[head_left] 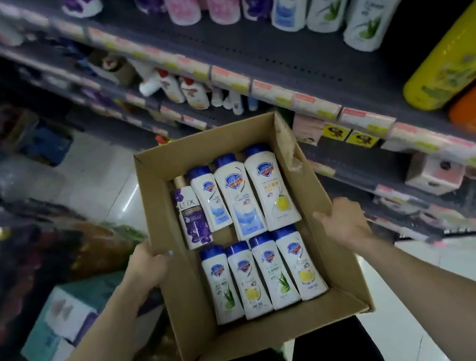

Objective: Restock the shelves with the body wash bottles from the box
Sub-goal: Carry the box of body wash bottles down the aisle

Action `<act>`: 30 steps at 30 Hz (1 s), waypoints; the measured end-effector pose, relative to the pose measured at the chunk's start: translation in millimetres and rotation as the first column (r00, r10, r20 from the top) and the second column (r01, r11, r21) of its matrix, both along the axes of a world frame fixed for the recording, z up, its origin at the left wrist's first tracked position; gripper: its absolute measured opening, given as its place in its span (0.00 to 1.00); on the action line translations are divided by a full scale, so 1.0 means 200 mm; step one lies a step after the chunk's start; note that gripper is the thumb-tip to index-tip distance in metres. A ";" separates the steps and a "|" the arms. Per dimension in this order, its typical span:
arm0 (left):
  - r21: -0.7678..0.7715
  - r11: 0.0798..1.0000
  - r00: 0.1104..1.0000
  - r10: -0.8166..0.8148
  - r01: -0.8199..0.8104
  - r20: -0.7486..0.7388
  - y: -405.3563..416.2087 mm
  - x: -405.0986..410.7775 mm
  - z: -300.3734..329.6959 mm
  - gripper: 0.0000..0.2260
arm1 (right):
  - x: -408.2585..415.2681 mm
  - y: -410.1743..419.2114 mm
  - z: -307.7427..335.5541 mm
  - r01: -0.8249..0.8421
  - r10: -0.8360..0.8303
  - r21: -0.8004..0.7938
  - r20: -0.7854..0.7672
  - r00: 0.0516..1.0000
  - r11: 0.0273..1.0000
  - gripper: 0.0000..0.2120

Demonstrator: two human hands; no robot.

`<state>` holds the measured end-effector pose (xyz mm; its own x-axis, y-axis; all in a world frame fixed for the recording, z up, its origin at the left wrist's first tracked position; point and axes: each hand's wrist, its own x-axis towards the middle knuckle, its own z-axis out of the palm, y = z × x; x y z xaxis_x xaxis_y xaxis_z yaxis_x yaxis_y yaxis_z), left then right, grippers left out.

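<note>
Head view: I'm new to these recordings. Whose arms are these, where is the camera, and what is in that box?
There is no robot here. The single picture comes from a camera worn on a person's head, looking forward and down, so the two bare arms are the wearer's own. The left hand grips the left wall of an open cardboard box and the right hand presses on its right wall, so the box is carried between them. Inside lie eight bottles flat in two rows: one purple bottle at the far left of the far row, the rest white bottles with blue caps. To the right stand store shelves holding similar bottles.
</note>
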<state>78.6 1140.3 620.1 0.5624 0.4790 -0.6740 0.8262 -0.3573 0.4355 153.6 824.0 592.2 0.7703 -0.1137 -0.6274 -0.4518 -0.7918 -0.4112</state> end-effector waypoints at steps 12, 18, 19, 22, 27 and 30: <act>0.018 0.942 0.937 -0.333 0.336 -0.101 0.00 0.23 -0.01 0.15 | -0.34 0.01 0.02 0.351 -0.349 0.090 -0.032 0.937 0.932 0.12; -0.033 0.833 0.829 -0.553 0.552 -0.089 -0.07 0.37 -0.06 0.14 | -0.53 0.03 -0.04 0.571 -0.570 0.058 -0.030 0.821 0.819 0.12; -0.037 0.800 0.796 -0.600 0.599 -0.082 -0.08 0.41 -0.07 0.13 | -0.55 0.05 -0.04 0.610 -0.609 0.041 -0.034 0.792 0.791 0.12; -0.030 0.681 0.678 -0.731 0.731 -0.080 -0.11 0.56 -0.14 0.14 | -0.62 0.13 -0.06 0.742 -0.742 -0.013 -0.030 0.670 0.670 0.12; -0.057 0.500 0.493 -0.863 0.864 -0.107 -0.08 0.74 -0.23 0.15 | -0.72 0.31 -0.05 0.850 -0.853 -0.083 0.003 0.522 0.520 0.12; -0.066 0.427 0.418 -0.901 0.902 -0.114 -0.07 0.79 -0.25 0.14 | -0.76 0.38 -0.06 0.885 -0.889 -0.092 -0.014 0.457 0.456 0.11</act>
<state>236.7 1125.7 570.4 0.5945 -0.2518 -0.7636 0.0699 -0.9299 0.3611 2.2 900.7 581.2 0.1961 -0.7552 -0.6254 -0.9434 0.0287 -0.3304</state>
